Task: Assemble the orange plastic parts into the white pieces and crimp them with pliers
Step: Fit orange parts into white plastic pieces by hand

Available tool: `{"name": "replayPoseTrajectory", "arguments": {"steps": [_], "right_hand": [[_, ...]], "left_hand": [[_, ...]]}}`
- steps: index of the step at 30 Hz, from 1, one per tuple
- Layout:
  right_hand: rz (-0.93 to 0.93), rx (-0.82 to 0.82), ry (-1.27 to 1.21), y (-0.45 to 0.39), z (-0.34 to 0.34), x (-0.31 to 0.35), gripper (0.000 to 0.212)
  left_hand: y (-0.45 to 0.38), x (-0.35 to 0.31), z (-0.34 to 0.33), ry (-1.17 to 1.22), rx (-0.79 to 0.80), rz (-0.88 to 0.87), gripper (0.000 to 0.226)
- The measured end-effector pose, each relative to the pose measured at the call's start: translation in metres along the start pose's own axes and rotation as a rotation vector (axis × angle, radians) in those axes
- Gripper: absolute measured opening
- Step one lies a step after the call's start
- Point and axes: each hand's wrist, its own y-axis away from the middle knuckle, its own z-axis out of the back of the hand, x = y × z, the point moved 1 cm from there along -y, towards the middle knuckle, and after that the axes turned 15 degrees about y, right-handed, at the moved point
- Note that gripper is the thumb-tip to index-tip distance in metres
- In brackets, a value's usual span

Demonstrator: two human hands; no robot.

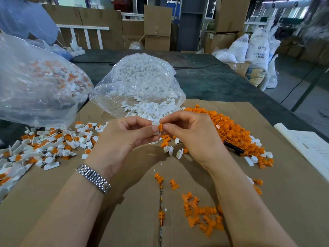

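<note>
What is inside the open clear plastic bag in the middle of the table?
The clear plastic bag holds small white pieces, some spilling from its mouth onto the cardboard. Anything deeper in the heap is covered.

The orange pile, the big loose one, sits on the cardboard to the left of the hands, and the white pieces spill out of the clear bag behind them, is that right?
Not quite. In the head view, the big orange pile sits on the cardboard to the right of the hands, not the left. The white pieces do spill out of the clear bag behind them.
</note>
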Motion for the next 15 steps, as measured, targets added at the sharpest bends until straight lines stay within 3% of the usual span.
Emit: {"name": "replayPoseTrajectory", "arguments": {"steps": [5, 10, 15], "right_hand": [[0.111, -0.045, 0.166, 0.0017, -0.0054, 0.0050, 0.013], [0.145, 0.000, 0.217, 0.0041, -0.0046, 0.0084, 0.023], [0.174, -0.046, 0.268, 0.0033, -0.0060, 0.0093, 0.019]], "left_hand": [[-0.0017, -0.0007, 0.0010, 0.017, -0.026, -0.018, 0.019], [-0.0046, 0.0016, 0.0020, 0.056, -0.064, -0.036, 0.028], [-0.0047, 0.0020, 0.0019, 0.057, -0.053, -0.026, 0.028]]}}
